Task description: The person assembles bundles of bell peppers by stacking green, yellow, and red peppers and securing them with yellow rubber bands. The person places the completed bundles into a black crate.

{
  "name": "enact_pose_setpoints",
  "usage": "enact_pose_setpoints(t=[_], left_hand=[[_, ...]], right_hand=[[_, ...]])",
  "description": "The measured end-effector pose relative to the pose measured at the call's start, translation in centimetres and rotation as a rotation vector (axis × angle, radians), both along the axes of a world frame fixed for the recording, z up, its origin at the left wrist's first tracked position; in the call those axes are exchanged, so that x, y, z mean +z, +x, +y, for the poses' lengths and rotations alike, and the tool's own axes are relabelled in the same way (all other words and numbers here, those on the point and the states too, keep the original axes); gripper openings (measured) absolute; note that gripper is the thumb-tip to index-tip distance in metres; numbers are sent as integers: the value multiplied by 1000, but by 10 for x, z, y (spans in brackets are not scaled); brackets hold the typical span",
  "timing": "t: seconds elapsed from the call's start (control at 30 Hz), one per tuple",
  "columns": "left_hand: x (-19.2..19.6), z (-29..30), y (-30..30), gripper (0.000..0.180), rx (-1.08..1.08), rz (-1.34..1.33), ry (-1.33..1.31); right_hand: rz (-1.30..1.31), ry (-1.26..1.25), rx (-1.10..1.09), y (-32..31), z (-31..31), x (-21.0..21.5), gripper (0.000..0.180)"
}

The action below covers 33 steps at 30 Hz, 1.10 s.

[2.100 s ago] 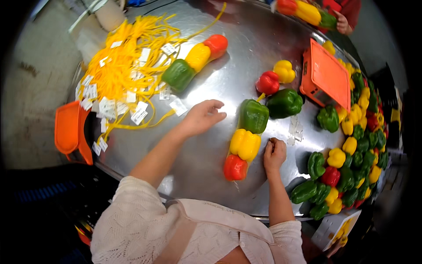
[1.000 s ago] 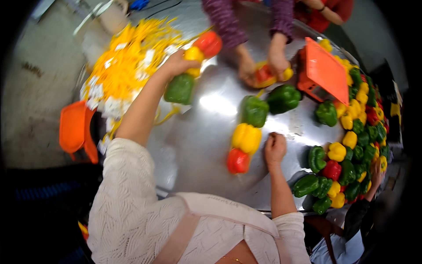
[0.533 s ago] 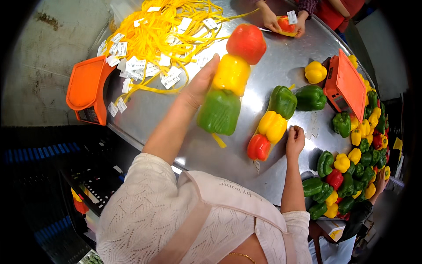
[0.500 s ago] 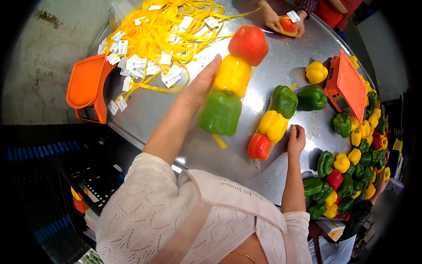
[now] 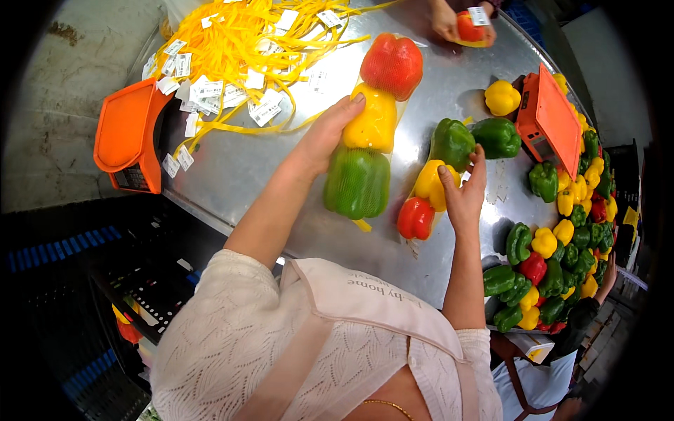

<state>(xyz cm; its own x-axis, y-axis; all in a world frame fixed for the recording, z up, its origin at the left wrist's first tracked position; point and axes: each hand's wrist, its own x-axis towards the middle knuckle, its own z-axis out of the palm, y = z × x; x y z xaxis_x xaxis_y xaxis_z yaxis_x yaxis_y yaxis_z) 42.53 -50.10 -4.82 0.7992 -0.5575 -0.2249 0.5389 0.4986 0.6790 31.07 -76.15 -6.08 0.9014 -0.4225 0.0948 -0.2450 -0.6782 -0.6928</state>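
My left hand (image 5: 331, 132) grips the side of a netted row of bell peppers: a red one (image 5: 390, 67), a yellow one (image 5: 372, 121) and a green one (image 5: 357, 182). Its thumb lies on the yellow one, and the other fingers are hidden. To the right, a second netted row has a green pepper (image 5: 451, 144), a yellow pepper (image 5: 430, 184) and a red pepper (image 5: 415, 218). Over that row's right side my right hand (image 5: 466, 194) has thumb and fingers spread, the thumb at the yellow pepper; touch is unclear.
Yellow net strips (image 5: 232, 63) with white tags pile at the back left beside an orange scale (image 5: 128, 133). Another orange scale (image 5: 551, 126) stands right, near many loose peppers (image 5: 554, 277). Across the metal table (image 5: 337, 245), another person's hands (image 5: 449, 24) hold a red pepper.
My right hand has moved up and spread its fingers over the second row. My left thumb has come onto the yellow pepper of the first row.
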Motion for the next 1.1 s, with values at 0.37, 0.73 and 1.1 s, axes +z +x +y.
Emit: enact_pose_setpoints(t=[0.37, 0.73, 1.1], left_hand=[[-28, 23, -16, 60, 39, -146, 523], [-46, 29, -28, 57, -129, -222, 741], [-74, -4, -53, 57, -124, -20, 522]], right_hand=[[156, 679, -178, -13, -8, -22, 103], [119, 530, -1, -60, -5, -4, 81], [245, 1111, -24, -66, 14, -29, 85]])
